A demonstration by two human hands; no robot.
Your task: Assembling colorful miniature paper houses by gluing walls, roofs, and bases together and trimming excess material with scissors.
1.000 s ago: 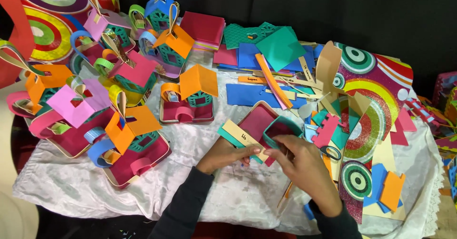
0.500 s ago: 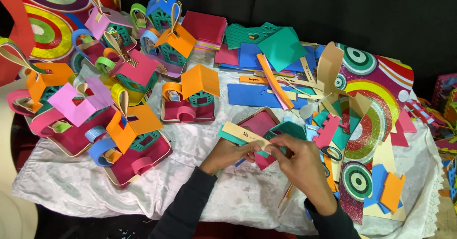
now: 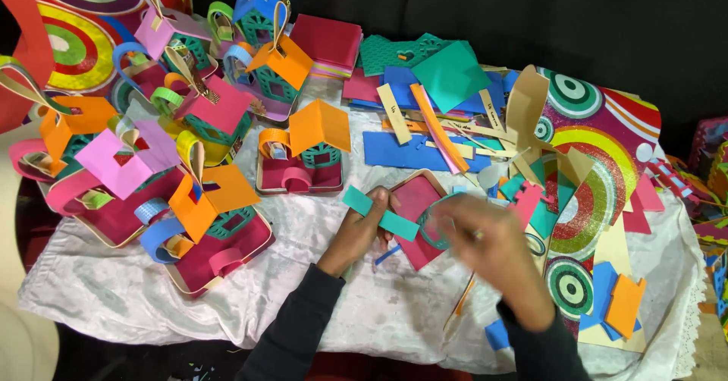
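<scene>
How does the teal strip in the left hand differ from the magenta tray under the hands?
The teal strip is narrow and flat; the magenta tray is broad and squarish with a pale raised rim. The strip is pinched in the left hand; the tray lies on the white cloth. Both look like craft sheet material.

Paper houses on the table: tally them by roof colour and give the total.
Orange roofs: 4
Pink roofs: 3
Blue roofs: 1
Total: 8 paper houses

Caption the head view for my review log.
Left hand holds a teal paper strip over a magenta square tray; blurred right hand alongside, paper houses around.
</scene>
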